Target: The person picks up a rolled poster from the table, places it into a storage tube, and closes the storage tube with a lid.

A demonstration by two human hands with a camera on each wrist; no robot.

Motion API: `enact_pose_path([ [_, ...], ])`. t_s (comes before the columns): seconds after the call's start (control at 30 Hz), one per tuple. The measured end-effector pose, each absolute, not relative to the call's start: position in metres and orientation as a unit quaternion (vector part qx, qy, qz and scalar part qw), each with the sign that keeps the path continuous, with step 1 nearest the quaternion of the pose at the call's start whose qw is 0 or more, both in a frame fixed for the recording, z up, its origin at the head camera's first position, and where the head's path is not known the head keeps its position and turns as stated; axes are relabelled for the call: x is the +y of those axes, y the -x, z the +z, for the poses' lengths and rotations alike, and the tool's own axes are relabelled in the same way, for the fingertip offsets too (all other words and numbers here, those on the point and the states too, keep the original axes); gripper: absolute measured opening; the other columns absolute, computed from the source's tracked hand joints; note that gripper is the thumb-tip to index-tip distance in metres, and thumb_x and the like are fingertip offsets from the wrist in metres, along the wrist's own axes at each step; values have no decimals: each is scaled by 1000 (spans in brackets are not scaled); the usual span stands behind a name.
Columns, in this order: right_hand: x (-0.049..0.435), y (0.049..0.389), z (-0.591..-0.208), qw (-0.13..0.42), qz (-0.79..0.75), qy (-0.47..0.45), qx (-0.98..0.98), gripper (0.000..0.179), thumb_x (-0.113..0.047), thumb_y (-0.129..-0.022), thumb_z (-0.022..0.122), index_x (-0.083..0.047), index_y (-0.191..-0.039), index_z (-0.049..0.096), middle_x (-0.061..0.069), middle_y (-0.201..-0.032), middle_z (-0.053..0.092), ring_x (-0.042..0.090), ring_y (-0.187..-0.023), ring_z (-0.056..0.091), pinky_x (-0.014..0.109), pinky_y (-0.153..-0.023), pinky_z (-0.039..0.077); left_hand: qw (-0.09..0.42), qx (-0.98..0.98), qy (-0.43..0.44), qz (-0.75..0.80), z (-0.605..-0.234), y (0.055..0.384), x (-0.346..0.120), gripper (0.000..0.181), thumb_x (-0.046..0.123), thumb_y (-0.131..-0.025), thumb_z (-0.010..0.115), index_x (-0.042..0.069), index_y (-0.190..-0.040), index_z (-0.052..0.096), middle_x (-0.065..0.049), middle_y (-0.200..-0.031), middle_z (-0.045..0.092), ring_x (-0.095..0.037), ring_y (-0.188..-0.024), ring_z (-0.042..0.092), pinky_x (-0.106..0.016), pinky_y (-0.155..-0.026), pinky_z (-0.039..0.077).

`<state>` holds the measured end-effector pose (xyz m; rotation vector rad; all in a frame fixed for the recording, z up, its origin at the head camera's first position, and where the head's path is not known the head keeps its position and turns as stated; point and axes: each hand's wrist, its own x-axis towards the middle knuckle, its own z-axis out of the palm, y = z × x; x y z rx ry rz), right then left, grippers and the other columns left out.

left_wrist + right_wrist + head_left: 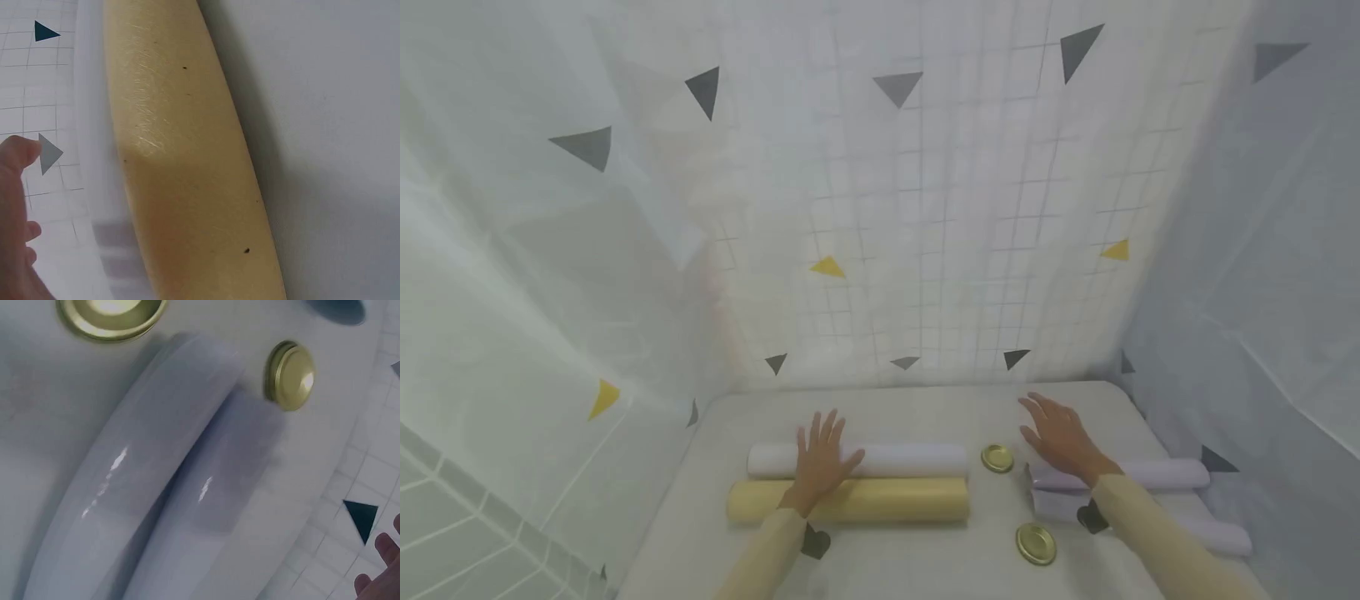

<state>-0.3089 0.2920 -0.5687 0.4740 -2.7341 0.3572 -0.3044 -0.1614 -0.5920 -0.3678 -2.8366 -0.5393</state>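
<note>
My left hand (822,465), fingers spread, is over a white roll (917,460) and a yellow roll (902,500) that lie side by side. In the left wrist view the yellow roll (187,125) shows dark specks, and the hand (15,212) shows at the left edge. My right hand (1060,437) is stretched out beyond the ends of two glossy pale lilac rolls, a far one (1165,475) and a near one (1213,535). Its fingers are loosely extended and hold nothing. Two round gold lids, a far one (997,457) and a near one (1036,544), lie between the pairs of rolls.
The white table (925,567) has rounded far corners. Pale sheeting with grid lines and grey and yellow triangles forms the back wall (917,208); more sheeting hangs at the left (535,275) and right (1262,250).
</note>
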Motion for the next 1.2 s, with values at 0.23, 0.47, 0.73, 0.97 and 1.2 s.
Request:
enact_pose_path([
  [0.23, 310, 299, -567, 191, 116, -164, -961, 44, -16, -93, 64, 4, -132, 58, 29, -134, 61, 50, -123, 57, 71, -97, 45, 166, -957, 149, -183, -592, 302, -158, 62, 46, -89, 68, 4, -133, 58, -23, -147, 48, -48, -138, 42, -67, -113, 34],
  [0.47, 315, 287, -562, 146, 140, -188, -961, 20, -14, -98, 61, -4, -112, 70, 16, -111, 73, 41, -110, 64, 65, -95, 48, 129, -947, 195, -220, -591, 298, -157, 40, 32, -90, 69, 3, -117, 61, -23, -127, 59, -47, -124, 52, -66, -101, 43],
  [0.73, 317, 281, -560, 84, 170, -229, -955, 13, -19, -100, 59, -13, -98, 70, 6, -99, 71, 34, -96, 67, 57, -88, 54, 54, -936, 217, -270, -582, 293, -153, 38, 30, -100, 59, -1, -122, 62, -17, -117, 64, -37, -111, 58, -58, -94, 45],
  [0.97, 318, 279, -564, -10, 171, -204, -964, 13, -28, -100, 63, -17, -101, 70, -3, -98, 72, 19, -89, 68, 43, -83, 57, -8, -926, 224, -303, -583, 288, -151, 44, 38, -105, 51, 1, -127, 62, -13, -121, 67, -33, -113, 61, -60, -103, 44],
  [1.2, 323, 282, -575, -26, 178, -216, -960, 14, -32, -96, 67, -20, -102, 69, -8, -96, 71, 13, -86, 66, 37, -79, 55, -27, -923, 240, -299, -588, 288, -154, 50, 46, -98, 64, 6, -128, 63, -7, -119, 69, -26, -112, 62, -54, -104, 46],
])
